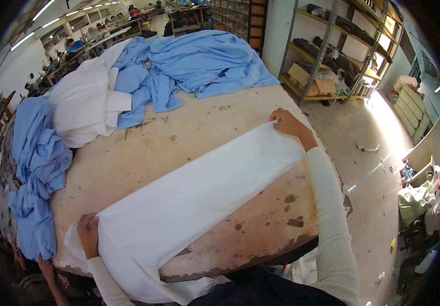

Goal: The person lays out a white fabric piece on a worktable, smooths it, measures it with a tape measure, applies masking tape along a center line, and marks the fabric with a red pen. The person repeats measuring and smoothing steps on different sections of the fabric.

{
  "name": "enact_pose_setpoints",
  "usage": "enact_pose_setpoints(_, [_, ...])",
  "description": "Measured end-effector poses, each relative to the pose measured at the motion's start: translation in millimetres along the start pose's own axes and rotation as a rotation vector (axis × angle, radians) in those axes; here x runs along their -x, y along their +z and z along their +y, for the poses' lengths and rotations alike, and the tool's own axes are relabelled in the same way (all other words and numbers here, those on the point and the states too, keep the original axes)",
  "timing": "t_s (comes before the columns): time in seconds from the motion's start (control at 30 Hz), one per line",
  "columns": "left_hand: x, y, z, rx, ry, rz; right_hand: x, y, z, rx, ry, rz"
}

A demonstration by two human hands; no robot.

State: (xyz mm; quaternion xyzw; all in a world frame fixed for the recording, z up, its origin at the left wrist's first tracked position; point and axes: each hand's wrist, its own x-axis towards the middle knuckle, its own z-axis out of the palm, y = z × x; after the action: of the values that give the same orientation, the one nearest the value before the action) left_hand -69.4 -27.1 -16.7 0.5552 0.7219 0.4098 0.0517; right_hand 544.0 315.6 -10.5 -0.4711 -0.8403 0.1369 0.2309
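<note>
A long piece of white fabric (pixel 194 188) stretches slantwise across the worn tabletop (pixel 179 137), its near end hanging over the front edge toward my body. At its far right corner my right hand (pixel 287 125) pinches the edge between thumb and fingers. My left hand (pixel 89 232) grips the same long edge at the lower left, thumb on top. Between the two hands that edge runs straight and taut. Part of the cloth lies to the left of my left hand and behind it.
Blue fabric (pixel 204 61) is heaped along the far side, with white cloth (pixel 82 102) beside it and more blue cloth (pixel 36 153) at left. Another person's hand (pixel 46 265) shows at lower left. Metal shelving (pixel 327 51) holds cartons and dark bundles. People work in the background.
</note>
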Motion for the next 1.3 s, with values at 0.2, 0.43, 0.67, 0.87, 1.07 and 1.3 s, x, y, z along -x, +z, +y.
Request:
enact_pose_setpoints(0.2, [1.0,-5.0,5.5,0.047,-0.034,0.062,17.5,-41.9,-32.3,-0.698,0.116,0.083])
enact_pose_setpoints(0.43, [10.0,-53.9,9.8,0.070,0.095,0.273,121.7,-103.8,-89.9,-0.739,0.149,0.546])
enact_pose_setpoints(0.67, [-15.1,-140.7,110.0,-0.107,0.213,0.149,184.8,-147.5,-158.8,-0.532,0.220,0.984])
enact_pose_setpoints(0.87, [-78.3,18.0,36.4,0.138,0.214,-0.470,183.6,-67.9,20.9,-0.048,0.393,0.303])
enact_pose_setpoints(1.07, [-35.1,29.7,74.9,-0.530,0.472,-0.103,179.6,-19.0,-2.7,-0.031,0.450,0.438])
enact_pose_setpoints(1.3, [110.3,14.9,200.5,-0.261,0.475,-0.619,186.0,-15.2,-27.1,-0.012,0.444,0.546])
